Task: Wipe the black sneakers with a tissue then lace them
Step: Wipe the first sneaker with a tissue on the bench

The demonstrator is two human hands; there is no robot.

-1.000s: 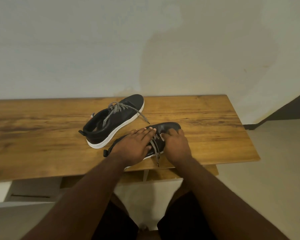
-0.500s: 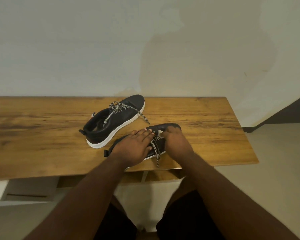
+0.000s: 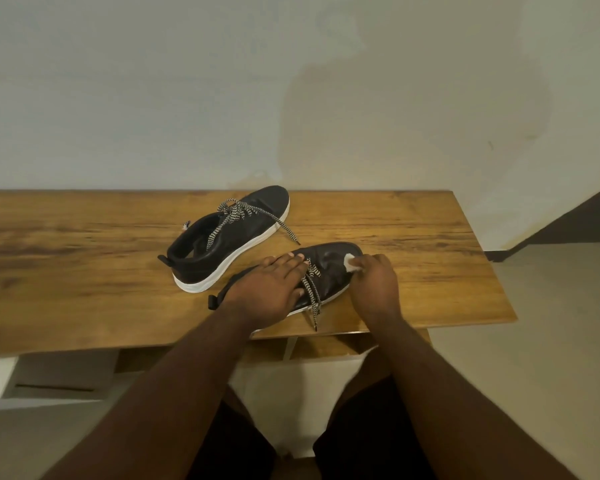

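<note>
Two black sneakers with white soles lie on a wooden table point(image 3: 84, 258). The near sneaker point(image 3: 329, 268) lies by the front edge, its toe pointing right. My left hand point(image 3: 271, 289) rests flat on its back half with straight fingers, covering the opening. My right hand point(image 3: 374, 282) pinches a small white tissue point(image 3: 351, 263) against the toe. A black-and-white lace point(image 3: 311, 292) hangs loose over the near side. The far sneaker point(image 3: 229, 240) sits behind, with its own chequered lace point(image 3: 243, 211) loosely threaded.
The table's right end point(image 3: 485, 258) lies close to my right hand, with pale floor point(image 3: 561, 341) beyond. A plain wall point(image 3: 291, 98) backs the table. Under the front edge there is a lower shelf point(image 3: 326, 348). My knees in dark shorts point(image 3: 361, 438) are below.
My right hand slid from beside the laces toward the toe, and the white tissue now shows at its fingertips. My left hand stayed on the shoe.
</note>
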